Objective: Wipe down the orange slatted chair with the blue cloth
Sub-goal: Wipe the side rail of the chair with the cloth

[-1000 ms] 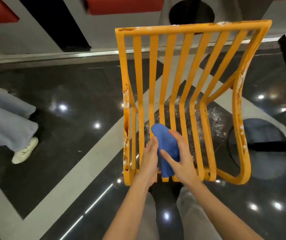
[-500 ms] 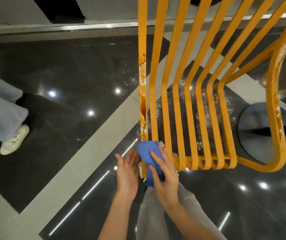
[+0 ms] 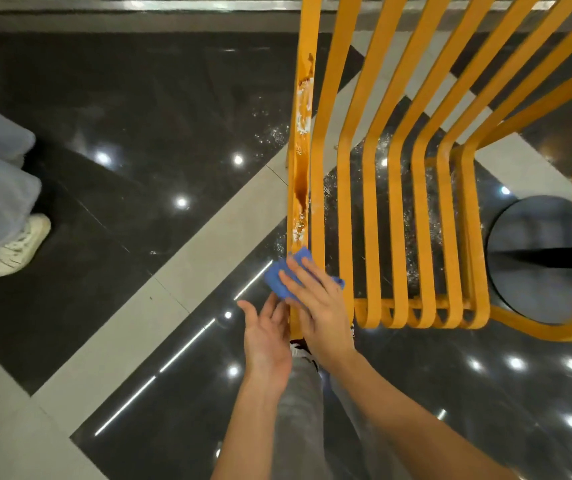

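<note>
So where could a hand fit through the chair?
Through the open gaps between the orange slats, right of the stained edge bar. It is crowded at that bar's near end, where the right hand, blue cloth and left hand meet.

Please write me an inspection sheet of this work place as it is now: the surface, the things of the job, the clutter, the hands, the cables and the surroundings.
Surface: glossy dark floor with pale stripes, white specks under the chair.
Job's things: orange chair, left rail stained brown and white; blue cloth against that rail's lower end.
Clutter: nothing seen.
Hands: right hand presses the cloth with straight fingers; left hand open beside the rail, no grip.
Cables: nothing seen.
Surroundings: another person's legs and white shoe at left; round dark base at right.
</note>
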`<action>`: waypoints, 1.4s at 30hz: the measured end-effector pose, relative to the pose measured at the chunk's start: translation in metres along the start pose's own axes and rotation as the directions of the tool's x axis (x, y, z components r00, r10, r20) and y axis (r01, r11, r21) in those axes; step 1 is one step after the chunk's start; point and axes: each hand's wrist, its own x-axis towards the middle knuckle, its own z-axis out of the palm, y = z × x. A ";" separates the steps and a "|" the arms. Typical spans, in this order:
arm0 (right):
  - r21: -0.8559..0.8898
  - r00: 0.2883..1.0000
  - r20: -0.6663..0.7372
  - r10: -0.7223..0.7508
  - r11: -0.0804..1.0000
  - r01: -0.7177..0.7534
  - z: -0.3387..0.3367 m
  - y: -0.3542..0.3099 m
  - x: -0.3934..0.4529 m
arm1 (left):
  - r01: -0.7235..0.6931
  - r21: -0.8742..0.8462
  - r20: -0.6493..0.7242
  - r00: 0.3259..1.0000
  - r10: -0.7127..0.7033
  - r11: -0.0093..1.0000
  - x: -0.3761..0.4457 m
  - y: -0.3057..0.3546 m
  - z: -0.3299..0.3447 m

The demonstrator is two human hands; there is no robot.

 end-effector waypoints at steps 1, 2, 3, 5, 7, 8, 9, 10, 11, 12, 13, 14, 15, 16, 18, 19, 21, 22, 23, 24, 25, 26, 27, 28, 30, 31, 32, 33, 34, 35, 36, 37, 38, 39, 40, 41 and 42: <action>0.011 0.999 0.023 -0.033 0.999 0.033 -0.002 -0.001 -0.015 | 0.001 -0.003 -0.004 1.000 -0.001 1.000 -0.001 0.000 -0.001; 0.013 0.997 0.041 -0.068 0.998 0.068 -0.004 0.000 -0.023 | 0.005 -0.013 -0.008 1.000 -0.005 1.000 -0.001 -0.001 -0.001; 0.018 0.996 0.042 -0.082 0.997 0.081 -0.008 0.003 -0.019 | 0.005 -0.025 -0.008 1.000 -0.005 1.000 0.000 -0.001 -0.001; 0.020 1.000 0.003 -0.027 0.999 0.027 -0.011 0.006 0.007 | 0.003 -0.025 -0.002 1.000 -0.003 1.000 0.001 -0.002 -0.003; 0.043 0.996 -0.040 0.079 0.996 -0.078 -0.011 0.003 0.030 | -0.003 -0.015 0.004 1.000 0.003 1.000 0.003 -0.003 -0.006; 0.042 0.994 -0.049 0.100 0.994 -0.098 -0.010 0.000 0.028 | -0.005 -0.007 0.006 1.000 0.006 1.000 0.003 -0.003 -0.007; 0.037 0.995 -0.043 0.092 0.995 -0.090 -0.009 -0.002 0.017 | -0.008 0.005 0.014 1.000 0.008 1.000 0.003 -0.003 -0.008; 0.035 0.997 -0.024 0.067 0.997 -0.066 -0.008 -0.005 0.001 | -0.011 0.019 0.022 1.000 0.011 1.000 0.002 -0.003 -0.007; 0.046 0.999 0.007 0.046 0.998 -0.047 -0.009 -0.008 -0.013 | -0.020 0.028 0.027 0.999 0.019 0.999 0.001 -0.003 -0.007; 0.054 0.999 0.034 0.029 0.998 -0.031 -0.011 -0.008 -0.019 | -0.028 0.038 0.030 0.999 0.027 0.999 0.002 -0.003 -0.008; 0.064 0.998 0.047 0.029 0.997 -0.032 -0.013 -0.006 -0.012 | -0.032 0.046 0.035 0.999 0.030 0.998 0.002 -0.004 -0.009; 0.060 0.998 0.042 0.040 0.997 -0.043 -0.015 -0.004 0.002 | -0.036 0.055 0.035 0.999 0.034 0.998 0.003 -0.005 -0.011; 0.048 0.998 0.026 0.064 0.997 -0.065 -0.016 -0.002 0.020 | -0.044 0.065 0.034 0.999 0.042 0.997 0.005 -0.006 -0.012; 0.035 0.997 0.008 0.079 0.996 -0.079 -0.017 0.000 0.038 | -0.057 0.074 0.031 0.998 0.055 0.996 0.006 -0.007 -0.012; 0.018 0.997 0.002 0.074 0.997 -0.074 -0.018 0.005 0.050 | -0.069 0.074 0.037 0.997 0.066 0.995 0.005 -0.008 -0.012; 0.009 0.998 0.015 0.060 0.998 -0.060 -0.018 0.005 0.042 | -0.061 0.068 0.044 0.997 0.058 0.996 0.003 -0.007 -0.011; 0.027 0.997 0.067 0.032 0.999 -0.034 -0.019 0.002 0.012 | -0.041 0.056 0.070 0.997 0.037 0.998 -0.001 -0.004 -0.009; 0.047 0.996 0.091 0.018 0.999 -0.022 -0.020 0.001 0.002 | -0.034 0.053 0.083 0.996 0.029 0.998 -0.002 -0.002 -0.008; 0.055 0.994 0.109 -0.002 0.998 -0.004 -0.022 0.000 0.002 | -0.032 0.055 0.096 0.995 0.027 0.998 -0.003 0.000 -0.007; 0.050 0.993 0.118 -0.017 0.999 0.012 -0.024 0.002 0.013 | -0.033 0.063 0.103 0.994 0.027 0.997 -0.004 0.000 -0.005; 0.028 0.993 0.113 -0.022 0.999 0.019 -0.025 0.004 0.031 | -0.034 0.072 0.105 0.994 0.026 0.997 -0.004 0.000 -0.004; 0.008 0.995 0.095 -0.014 1.000 0.013 -0.026 0.008 0.051 | -0.036 0.080 0.106 0.994 0.028 0.996 -0.004 0.000 -0.004; -0.002 0.997 0.071 0.004 1.000 -0.004 -0.027 0.011 0.068 | -0.038 0.080 0.111 0.993 0.029 0.996 -0.005 0.000 -0.004; 0.005 0.999 0.041 0.031 1.000 -0.031 -0.027 0.014 0.077 | -0.035 0.077 0.113 0.993 0.027 0.996 -0.005 -0.001 -0.005; 0.011 0.996 -0.017 0.085 0.996 -0.085 -0.025 0.014 0.063 | -0.025 0.074 0.121 0.992 0.016 0.997 -0.007 0.000 -0.008; 0.013 0.995 -0.027 0.099 0.995 -0.098 -0.024 0.009 0.046 | -0.019 0.069 0.129 0.992 0.010 0.997 -0.008 0.002 -0.008; 0.027 0.995 -0.017 0.101 0.995 -0.101 -0.022 0.004 0.028 | -0.015 0.062 0.135 0.991 0.007 0.998 -0.009 0.003 -0.008; 0.039 0.996 0.004 0.084 0.996 -0.084 -0.021 -0.001 0.015 | -0.015 0.058 0.137 0.990 0.007 0.998 -0.009 0.004 -0.009; 0.049 0.998 0.026 0.058 0.997 -0.059 -0.022 -0.002 0.014 | -0.017 0.060 0.141 0.990 0.009 0.998 -0.009 0.005 -0.009; 0.042 0.999 0.037 0.033 0.999 -0.035 -0.023 0.000 0.024 | -0.018 0.064 0.144 0.989 0.009 0.998 -0.009 0.005 -0.009; 0.020 0.999 0.034 0.022 1.000 -0.023 -0.024 0.003 0.038 | -0.019 0.067 0.145 0.989 0.009 0.998 -0.009 0.003 -0.010; 0.003 0.999 0.019 0.033 0.999 -0.033 -0.026 0.008 0.053 | -0.022 0.068 0.146 0.989 0.012 0.997 -0.008 0.001 -0.011; -0.008 0.998 -0.014 0.059 0.998 -0.060 -0.028 0.013 0.065 | -0.026 0.071 0.150 0.989 0.015 0.997 -0.007 -0.001 -0.012; -0.005 0.994 -0.048 0.098 0.995 -0.099 -0.030 0.015 0.069 | -0.027 0.073 0.157 0.988 0.016 0.997 -0.008 -0.002 -0.012; -0.006 0.989 -0.072 0.132 0.991 -0.133 -0.029 0.014 0.064 | -0.025 0.074 0.159 0.987 0.013 0.997 -0.009 -0.001 -0.012; -0.009 0.986 -0.073 0.147 0.989 -0.148 -0.027 0.009 0.054 | -0.024 0.078 0.159 0.987 0.011 0.997 -0.009 -0.001 -0.013; -0.020 0.990 -0.054 0.130 0.991 -0.132 -0.023 0.002 0.041 | -0.025 0.082 0.159 0.987 0.012 0.996 -0.010 0.000 -0.013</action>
